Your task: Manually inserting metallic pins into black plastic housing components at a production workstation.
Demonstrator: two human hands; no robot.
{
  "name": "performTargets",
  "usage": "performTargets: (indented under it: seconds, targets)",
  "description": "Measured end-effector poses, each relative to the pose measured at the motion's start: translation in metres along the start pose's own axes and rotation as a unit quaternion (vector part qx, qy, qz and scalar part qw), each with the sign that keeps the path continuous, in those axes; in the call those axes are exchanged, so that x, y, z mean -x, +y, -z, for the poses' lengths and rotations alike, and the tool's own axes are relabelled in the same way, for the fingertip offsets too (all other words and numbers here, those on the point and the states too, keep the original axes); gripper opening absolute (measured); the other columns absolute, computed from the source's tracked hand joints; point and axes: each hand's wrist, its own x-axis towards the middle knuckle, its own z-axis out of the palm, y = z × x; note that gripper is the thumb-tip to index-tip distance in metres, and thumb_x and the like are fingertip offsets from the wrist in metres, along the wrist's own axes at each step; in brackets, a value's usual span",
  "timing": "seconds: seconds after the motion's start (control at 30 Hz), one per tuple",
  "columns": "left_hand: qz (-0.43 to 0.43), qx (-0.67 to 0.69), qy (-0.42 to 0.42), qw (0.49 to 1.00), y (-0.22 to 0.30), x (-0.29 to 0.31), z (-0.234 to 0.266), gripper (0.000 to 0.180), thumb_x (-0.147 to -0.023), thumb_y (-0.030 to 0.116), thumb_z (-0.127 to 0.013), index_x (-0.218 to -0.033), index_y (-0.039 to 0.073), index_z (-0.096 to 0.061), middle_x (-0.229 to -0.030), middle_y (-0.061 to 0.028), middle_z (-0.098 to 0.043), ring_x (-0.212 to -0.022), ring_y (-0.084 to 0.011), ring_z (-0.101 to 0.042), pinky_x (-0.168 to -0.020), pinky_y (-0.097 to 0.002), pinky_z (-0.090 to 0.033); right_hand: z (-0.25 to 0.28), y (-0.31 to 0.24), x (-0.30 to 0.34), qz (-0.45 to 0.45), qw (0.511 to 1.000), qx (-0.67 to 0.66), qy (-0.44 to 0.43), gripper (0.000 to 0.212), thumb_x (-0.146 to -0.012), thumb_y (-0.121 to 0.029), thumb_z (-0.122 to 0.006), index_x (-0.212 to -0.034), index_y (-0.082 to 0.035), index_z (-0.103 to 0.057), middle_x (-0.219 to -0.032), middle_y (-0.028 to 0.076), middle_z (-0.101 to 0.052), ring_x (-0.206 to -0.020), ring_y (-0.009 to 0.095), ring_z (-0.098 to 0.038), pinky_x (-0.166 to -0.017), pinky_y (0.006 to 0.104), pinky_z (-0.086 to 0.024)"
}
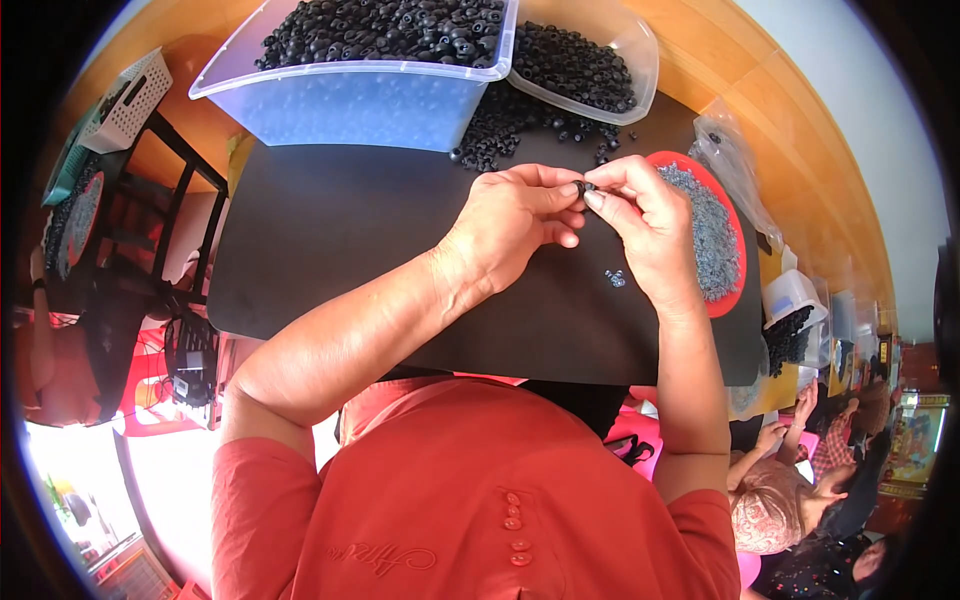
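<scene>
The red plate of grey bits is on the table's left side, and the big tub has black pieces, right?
Not quite: the head view shows the red plate of grey bits on the right side of the table, and the big tub has black pieces.

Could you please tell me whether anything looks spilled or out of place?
Loose black parts lie on the tabletop beside the large bin and smaller tub, perhaps spilled, since most sit inside those. A few bluish pieces also lie outside the red dish holding similar ones.

Dark piece (583, 188) partly hidden by hands (505, 215), large bin (370, 110) cut off above, bluish bits (615, 279) too small to tell
</scene>
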Motion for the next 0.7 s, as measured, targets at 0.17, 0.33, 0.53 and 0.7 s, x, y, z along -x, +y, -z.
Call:
performTargets:
  seconds: [0.17, 0.33, 0.53, 0.7]
  targets:
    - [-0.019, -0.016, -0.015, 1.000, 0.001, 0.001, -0.004, 0.016, -0.096, 0.003, -0.057, -0.110, -0.005, -0.060, -0.094, -0.0117, -0.065, -0.085, -0.0210, -0.065, -0.071, -0.0322, -0.053, 0.002, -0.006, 0.003, 0.105, 0.988, 0.111, 0.039, 0.010, -0.084, 0.008, -0.065, -0.092, 0.003, -0.062, -0.085, 0.006, -0.064, -0.075, 0.013, -0.063, -0.067, 0.0245, -0.050]
    - [-0.030, -0.036, -0.012, 0.999, 0.002, 0.003, -0.007, 0.014, -0.096, 0.002, -0.057, -0.108, -0.004, -0.060, -0.092, -0.0113, -0.065, -0.083, -0.0207, -0.065, -0.069, -0.0322, -0.053, -0.001, -0.008, 0.005, 0.188, 0.953, 0.228, 0.067, 0.014, -0.082, 0.011, -0.065, -0.093, 0.002, -0.064, -0.088, 0.009, -0.063, -0.075, 0.017, -0.063, -0.065, 0.0271, -0.050]
    - [-0.025, -0.041, -0.014, 0.999, 0.000, 0.003, -0.006, 0.013, -0.096, 0.003, -0.057, -0.107, -0.004, -0.060, -0.092, -0.0118, -0.065, -0.083, -0.0208, -0.065, -0.069, -0.0322, -0.053, 0.001, -0.005, 0.004, 0.162, 0.975, 0.142, 0.062, 0.011, -0.085, 0.008, -0.063, -0.094, 0.002, -0.066, -0.088, 0.009, -0.062, -0.078, 0.017, -0.063, -0.067, 0.0267, -0.049]
    - [-0.025, -0.055, -0.008, 0.998, -0.001, 0.006, -0.009, 0.012, -0.096, 0.003, -0.057, -0.106, -0.004, -0.060, -0.093, -0.0121, -0.065, -0.082, -0.0208, -0.065, -0.069, -0.0323, -0.053, 0.004, 0.007, 0.006, 0.051, 0.998, 0.001, 0.039, 0.009, -0.088, 0.003, -0.065, -0.097, 0.002, -0.067, -0.090, 0.004, -0.065, -0.080, 0.010, -0.061, -0.070, 0.0228, -0.049]
